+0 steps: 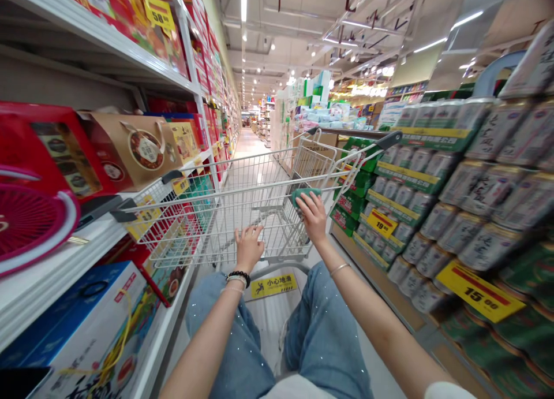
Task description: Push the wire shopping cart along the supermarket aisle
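Note:
A wire shopping cart (208, 200) stands sideways in front of my knees. My right hand (315, 220) presses a folded green cloth (306, 194) against the upper wires near the cart's handle end, fingers bent over it. Lower down, my left hand (250, 246) rests at the wires of the cart's side with its fingers curled onto them; the fingertips are partly hidden. A dark bead bracelet (240, 278) circles my left wrist, and a thin bangle (340, 269) my right.
White shelves (104, 49) with red gift boxes line the left. Stacked can packs (402, 174) rise close on the right, with yellow price signs (480, 289). A yellow floor sticker (273, 285) lies between my knees. The aisle (253, 142) runs on behind the cart.

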Available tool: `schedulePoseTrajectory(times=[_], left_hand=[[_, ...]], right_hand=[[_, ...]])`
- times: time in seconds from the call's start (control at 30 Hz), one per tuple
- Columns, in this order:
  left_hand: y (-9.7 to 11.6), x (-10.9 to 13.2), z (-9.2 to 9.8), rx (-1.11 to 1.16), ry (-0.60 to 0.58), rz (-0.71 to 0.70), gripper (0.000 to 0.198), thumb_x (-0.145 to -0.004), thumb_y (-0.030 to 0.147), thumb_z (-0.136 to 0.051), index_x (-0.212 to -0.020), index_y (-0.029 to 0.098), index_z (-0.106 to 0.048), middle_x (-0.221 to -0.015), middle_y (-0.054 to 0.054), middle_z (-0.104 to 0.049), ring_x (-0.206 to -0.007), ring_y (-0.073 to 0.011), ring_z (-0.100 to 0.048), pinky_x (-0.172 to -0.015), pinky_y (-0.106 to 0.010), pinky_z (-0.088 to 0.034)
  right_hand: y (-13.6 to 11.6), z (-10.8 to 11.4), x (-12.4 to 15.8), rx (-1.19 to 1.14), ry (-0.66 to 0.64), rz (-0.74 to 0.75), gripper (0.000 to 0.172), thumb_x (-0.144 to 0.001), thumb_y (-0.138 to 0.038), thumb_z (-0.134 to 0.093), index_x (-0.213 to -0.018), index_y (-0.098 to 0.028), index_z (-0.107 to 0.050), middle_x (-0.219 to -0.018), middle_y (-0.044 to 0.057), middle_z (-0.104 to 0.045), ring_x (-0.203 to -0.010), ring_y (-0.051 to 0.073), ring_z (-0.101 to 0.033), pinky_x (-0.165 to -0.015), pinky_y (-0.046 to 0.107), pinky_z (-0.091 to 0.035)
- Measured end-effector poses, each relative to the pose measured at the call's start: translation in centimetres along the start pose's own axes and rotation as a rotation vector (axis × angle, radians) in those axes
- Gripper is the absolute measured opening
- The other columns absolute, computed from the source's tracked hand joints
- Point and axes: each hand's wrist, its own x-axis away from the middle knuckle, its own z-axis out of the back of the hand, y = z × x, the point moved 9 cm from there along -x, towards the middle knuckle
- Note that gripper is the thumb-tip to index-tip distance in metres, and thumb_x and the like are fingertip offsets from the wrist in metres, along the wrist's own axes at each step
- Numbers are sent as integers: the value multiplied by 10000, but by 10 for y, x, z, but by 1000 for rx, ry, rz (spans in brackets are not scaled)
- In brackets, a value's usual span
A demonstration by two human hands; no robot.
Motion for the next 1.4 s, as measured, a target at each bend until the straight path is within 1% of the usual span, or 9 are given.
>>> schedulePoseTrajectory(times=[0.1,0.27,0.67,0.87,0.97,1.07,1.23,1.33,1.4], left_hand=[[0,1,0,10,6,-2,514,-781,112,-487,-1268,226,-603,-1269,-97,-637,-1235,-288,-514,-1193,-574,-170],[-1,1,-1,45,7,11,502,-789,121,-485,-1263,237,-604,-1267,-87,-640,-1238,-272,-518,-1199,-559,-171],[-2,3,-2,93,34,29,494,-794,107,-478,-1255,234,-604,-1280,-75,-642,-1251,-253,-515,-1209,-548,-153],[-6,6,-5,94,31,40,505,-796,90,-453,-1257,237,-598,-1292,-68,-630,-1271,-246,-500,-1215,-539,-137],[-5,8,-4,97,23,55,523,-790,87,-451,-1273,238,-584,-1314,-63,-617,-1297,-245,-478,-1221,-530,-126],[-2,10,-4,102,13,61,524,-784,91,-464,-1274,238,-580,-1323,-69,-613,-1306,-253,-470,-1218,-537,-140],[0,11,-2,103,22,53,506,-798,118,-481,-1279,241,-576,-1332,-72,-607,-1301,-252,-479,-1214,-539,-163],[-1,11,-4,89,6,34,528,-793,109,-482,-1299,238,-563,-1336,-77,-604,-1310,-252,-475,-1212,-542,-174],[-3,12,-6,86,-9,23,544,-789,103,-480,-1312,237,-552,-1341,-77,-601,-1321,-254,-463,-1213,-548,-166]], right_hand=[[9,-7,-11,26,-22,-29,514,-911,-85,-329,-1233,-310,-661,-1345,11,-619,-1432,188,-361,-1225,518,-206],[15,-13,-1,30,-22,-54,520,-885,-77,-344,-1259,-276,-645,-1364,38,-601,-1438,197,-351,-1220,506,-228],[-9,-39,61,-103,-203,-43,545,-803,-42,-384,-1209,-256,-676,-1269,55,-658,-1320,195,-508,-1160,452,-370],[-13,2,15,-62,-36,-49,593,-811,-31,-388,-1263,-325,-636,-1341,15,-607,-1368,207,-444,-1194,486,-304],[-9,1,2,-13,19,-35,565,-830,-37,-380,-1241,-314,-652,-1347,21,-604,-1403,214,-401,-1209,512,-260],[-2,-19,19,-4,-12,-61,559,-828,-31,-371,-1214,-307,-668,-1329,24,-617,-1417,208,-383,-1208,514,-260],[-9,-48,72,-82,-187,-88,573,-774,6,-387,-1173,-268,-692,-1285,46,-649,-1371,205,-448,-1186,500,-310],[-17,-45,72,-117,-224,-115,603,-739,16,-391,-1181,-267,-688,-1253,42,-666,-1305,197,-517,-1156,452,-364],[-19,-31,55,-131,-145,-175,639,-735,12,-376,-1235,-273,-656,-1277,41,-649,-1268,185,-545,-1124,411,-407]])
